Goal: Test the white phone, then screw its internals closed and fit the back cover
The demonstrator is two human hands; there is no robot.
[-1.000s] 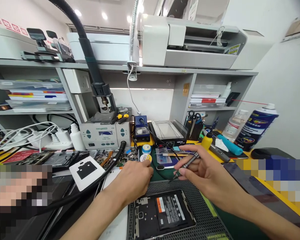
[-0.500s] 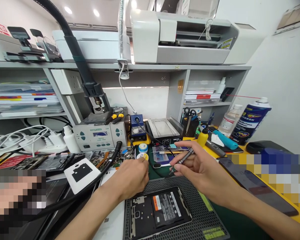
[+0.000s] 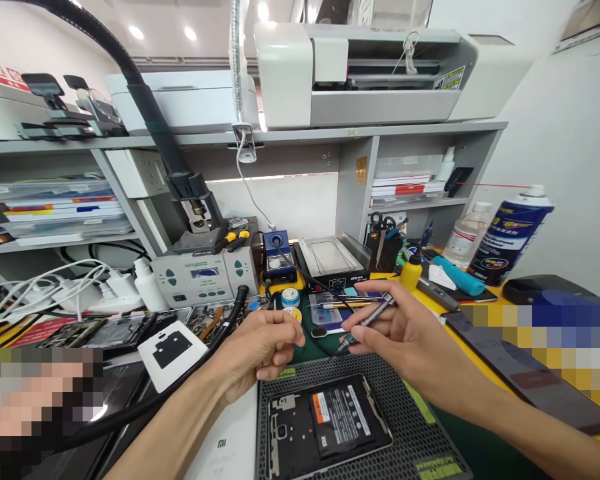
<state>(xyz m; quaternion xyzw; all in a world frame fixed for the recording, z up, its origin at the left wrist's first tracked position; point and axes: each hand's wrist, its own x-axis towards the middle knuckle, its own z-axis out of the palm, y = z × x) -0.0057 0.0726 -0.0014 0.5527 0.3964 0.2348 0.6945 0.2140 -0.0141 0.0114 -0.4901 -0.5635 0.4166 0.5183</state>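
Device (image 3: pixel 300 437), flat and rectangular, battery (image 3: pixel 341 419) exposed, lies on honeycomb-textured black mat (image 3: pixel 414 433); right hand (image 3: pixel 397 333) grips slim cylindrical tool (image 3: pixel 380 311); left hand (image 3: pixel 260 343) curled, contents not determinable.

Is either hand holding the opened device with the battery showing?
No, the opened device lies on the dark mat, apart from the left hand, and the right hand holds a pen-like tool instead.

Left grip (image 3: pixel 267 343) loosely curled, right grip (image 3: pixel 397 327) pinching, both forearms (image 3: pixel 180 417) stretched forward, slanting inward
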